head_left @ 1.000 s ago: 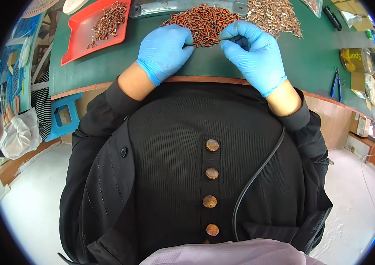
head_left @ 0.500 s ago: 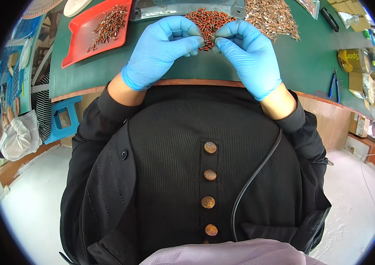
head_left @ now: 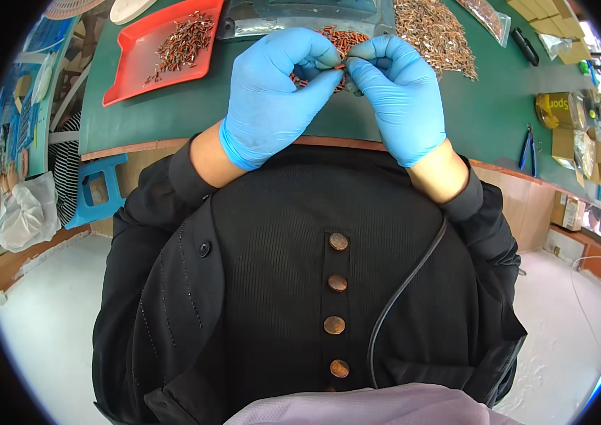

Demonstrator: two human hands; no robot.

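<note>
A worker in blue gloves held a small reddish-brown part (head_left: 340, 66) between both hands above a green work table (head_left: 499, 120). The left hand (head_left: 272, 92) and the right hand (head_left: 396, 95) met fingertip to fingertip, the thumb and forefinger of each pinched together on the tiny piece, which hung just over a pile of similar reddish parts (head_left: 336, 39) at the table's far side. A second earlier, both hands had rested lower and flatter on the table, fingers reaching into the near edge of that pile; half a second earlier they had risen and drawn together, and here they stood closer still, lifted toward the camera and hiding most of the pile. A heap of paler metal pieces (head_left: 431, 32) lay just right of the hands, unchanged. A red tray (head_left: 137, 78) with a scatter of dark parts sat to the left, well apart, in the same place as before. A clear plastic bag (head_left: 300, 18) lay behind the pile. Blue-handled pliers (head_left: 527, 145) rested near the table's right edge. The worker wore a black buttoned garment (head_left: 300, 283).
</note>
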